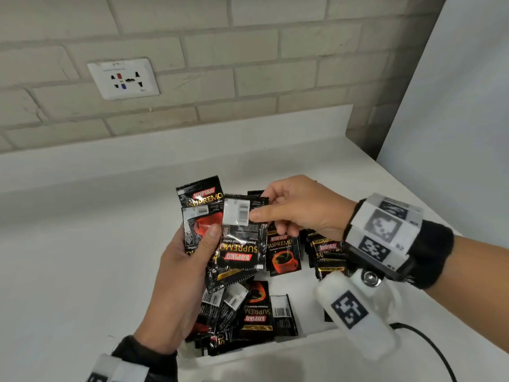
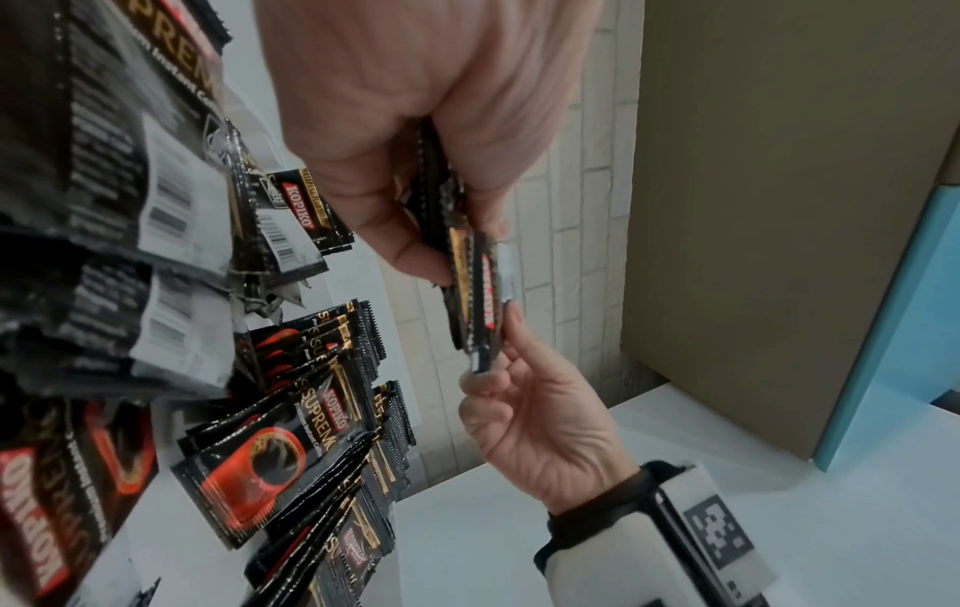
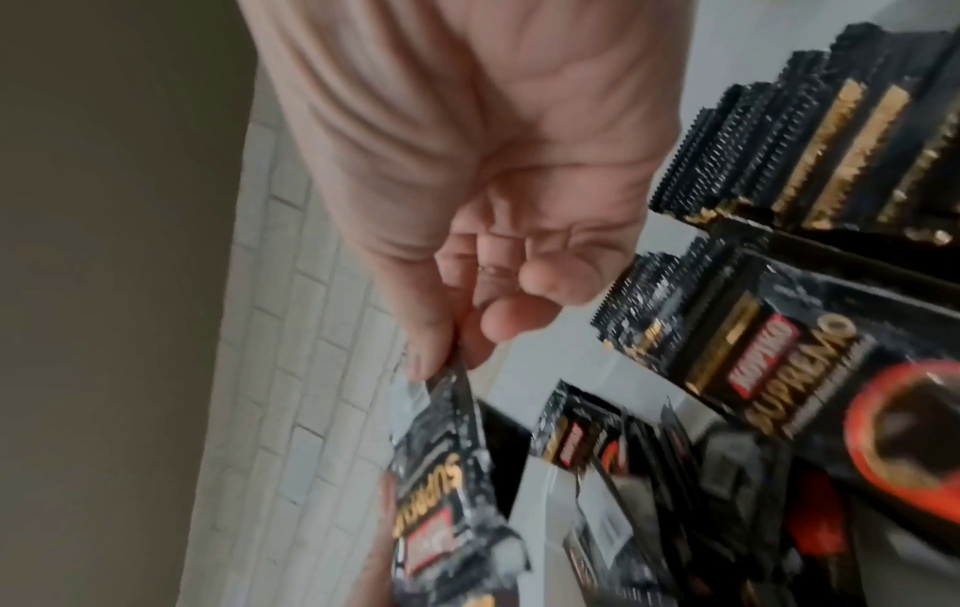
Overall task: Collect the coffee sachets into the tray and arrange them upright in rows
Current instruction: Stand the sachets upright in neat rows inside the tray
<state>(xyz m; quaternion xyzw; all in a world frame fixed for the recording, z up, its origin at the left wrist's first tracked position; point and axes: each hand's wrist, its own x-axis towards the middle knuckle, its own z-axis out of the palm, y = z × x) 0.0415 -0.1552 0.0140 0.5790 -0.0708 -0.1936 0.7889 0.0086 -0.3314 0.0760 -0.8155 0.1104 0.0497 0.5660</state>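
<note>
My left hand (image 1: pixel 192 252) grips a small stack of black Kopiko coffee sachets (image 1: pixel 202 213) above the white tray (image 1: pixel 275 351). My right hand (image 1: pixel 278 213) pinches the top edge of one upside-down sachet (image 1: pixel 243 238) that lies against that stack. In the left wrist view the held sachets (image 2: pixel 475 287) show edge-on between the thumb and fingers of my left hand (image 2: pixel 431 230), with my right hand (image 2: pixel 514 369) at their end. The right wrist view shows my right hand (image 3: pixel 442 349) pinching the sachet (image 3: pixel 446 472). In the tray, some sachets (image 1: pixel 327 252) stand upright in rows at the right; others (image 1: pixel 248 312) lie loose.
The tray sits on a white counter (image 1: pixel 82 257) against a pale brick wall (image 1: pixel 220 78) with a power socket (image 1: pixel 124 78). A white panel (image 1: pixel 454 106) rises at the right. A black cable (image 1: pixel 429 346) runs along the counter near my right wrist.
</note>
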